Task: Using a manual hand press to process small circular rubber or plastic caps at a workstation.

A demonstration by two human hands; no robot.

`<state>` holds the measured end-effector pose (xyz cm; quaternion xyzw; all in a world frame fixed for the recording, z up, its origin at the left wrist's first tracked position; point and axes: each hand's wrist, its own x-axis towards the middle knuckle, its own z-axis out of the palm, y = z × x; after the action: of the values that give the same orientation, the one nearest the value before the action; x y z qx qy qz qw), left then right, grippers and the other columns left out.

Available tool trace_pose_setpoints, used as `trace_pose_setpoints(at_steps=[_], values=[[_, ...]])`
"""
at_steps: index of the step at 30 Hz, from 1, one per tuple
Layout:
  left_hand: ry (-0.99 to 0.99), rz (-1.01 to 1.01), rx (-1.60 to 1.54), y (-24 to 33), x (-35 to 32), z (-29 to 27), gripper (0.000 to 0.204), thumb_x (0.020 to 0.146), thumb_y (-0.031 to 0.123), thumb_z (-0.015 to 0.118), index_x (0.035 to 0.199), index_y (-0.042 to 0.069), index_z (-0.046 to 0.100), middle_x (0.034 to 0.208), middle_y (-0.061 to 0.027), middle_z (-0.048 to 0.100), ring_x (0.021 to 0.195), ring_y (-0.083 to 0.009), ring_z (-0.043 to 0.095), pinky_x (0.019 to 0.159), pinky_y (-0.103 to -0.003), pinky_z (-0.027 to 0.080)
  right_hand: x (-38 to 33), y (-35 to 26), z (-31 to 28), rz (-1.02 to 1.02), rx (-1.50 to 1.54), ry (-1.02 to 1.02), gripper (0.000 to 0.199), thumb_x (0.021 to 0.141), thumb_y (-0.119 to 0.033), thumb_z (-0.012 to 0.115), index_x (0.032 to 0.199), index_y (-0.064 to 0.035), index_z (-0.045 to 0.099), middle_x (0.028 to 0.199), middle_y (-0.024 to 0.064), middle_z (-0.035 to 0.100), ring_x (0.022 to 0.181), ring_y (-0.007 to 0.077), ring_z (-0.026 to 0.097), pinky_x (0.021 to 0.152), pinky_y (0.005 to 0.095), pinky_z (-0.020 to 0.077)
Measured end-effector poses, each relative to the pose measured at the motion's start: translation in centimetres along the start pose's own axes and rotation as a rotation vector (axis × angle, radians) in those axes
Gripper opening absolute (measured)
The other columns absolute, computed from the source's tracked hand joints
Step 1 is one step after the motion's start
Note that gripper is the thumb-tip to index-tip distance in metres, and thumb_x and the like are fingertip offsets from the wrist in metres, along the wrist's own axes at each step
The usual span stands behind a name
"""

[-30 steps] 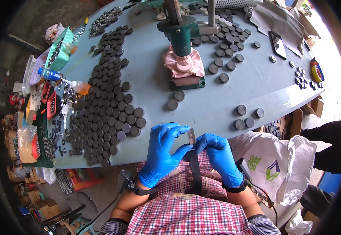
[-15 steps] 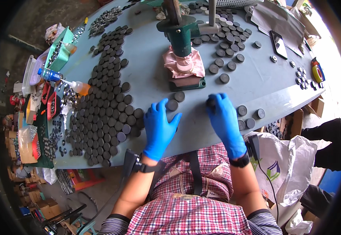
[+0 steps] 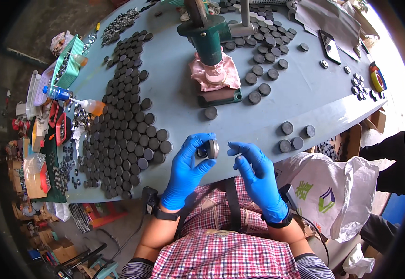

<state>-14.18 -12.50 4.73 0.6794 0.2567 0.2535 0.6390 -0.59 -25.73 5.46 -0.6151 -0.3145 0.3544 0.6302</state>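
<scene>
My left hand (image 3: 182, 167), in a blue glove, pinches a round dark disc (image 3: 214, 149) on edge between thumb and fingers, its metallic rim facing right. Behind that disc a dark round shape shows between the fingers; whether it is held or lies on the table I cannot tell. Just to the right, my right hand (image 3: 257, 179), gloved too, has bent fingers with thumb and forefinger apart and nothing visible between them. Beyond the hands stands a green hand press (image 3: 211, 46), a pink cloth (image 3: 228, 74) around its lower part. A single disc (image 3: 210, 112) lies before its base.
Many dark discs (image 3: 132, 135) cover the table's left side. More discs (image 3: 254, 96) lie right of the press, and several (image 3: 284, 146) near the front edge. A phone (image 3: 329, 46), a tape roll (image 3: 377, 81) and a squeeze bottle (image 3: 93, 107) are farther out. A white sack (image 3: 328, 186) hangs at right.
My right hand has let go of a dark disc, now right of the press base, and drawn back toward me. My left hand has picked up one of two discs before the press.
</scene>
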Motion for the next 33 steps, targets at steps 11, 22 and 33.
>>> trace_pose_setpoints(at_steps=[11,22,33], values=[[-0.010,0.331,0.634,3.6,-1.6,1.8,0.052,0.070,0.008,0.082,0.118,0.009,0.064,0.107,-0.0082,0.062,0.100,-0.0288,0.058,0.090,-0.040,0.047,0.0,-0.9,-0.7,0.404,0.721,-0.194,0.027,0.095,-0.015,0.064,0.119,-0.0028,0.061,0.100,0.0055,0.067,0.074,0.0081,0.057,0.064,0.0211,0.0479],[0.030,0.411,0.822,3.6,-1.3,1.0,0.049,0.070,0.029,0.083,0.113,0.013,0.067,0.102,-0.0046,0.060,0.095,-0.0265,0.055,0.086,-0.040,0.041,-1.0,1.0,-2.1,0.124,0.158,-0.276,0.028,0.068,0.022,0.043,0.066,0.0022,0.062,0.100,0.0133,0.069,0.089,0.0195,0.065,0.083,0.0296,0.0510],[-0.095,0.317,0.795,0.4,0.1,1.3,0.048,0.072,0.014,0.081,0.117,0.011,0.064,0.106,-0.0050,0.061,0.100,-0.0254,0.056,0.093,-0.040,0.042,0.8,2.1,-0.7,0.251,0.253,-0.102,0.031,0.089,-0.005,0.068,0.119,-0.0018,0.062,0.096,0.0030,0.063,0.086,0.0106,0.061,0.081,0.0251,0.0491]])
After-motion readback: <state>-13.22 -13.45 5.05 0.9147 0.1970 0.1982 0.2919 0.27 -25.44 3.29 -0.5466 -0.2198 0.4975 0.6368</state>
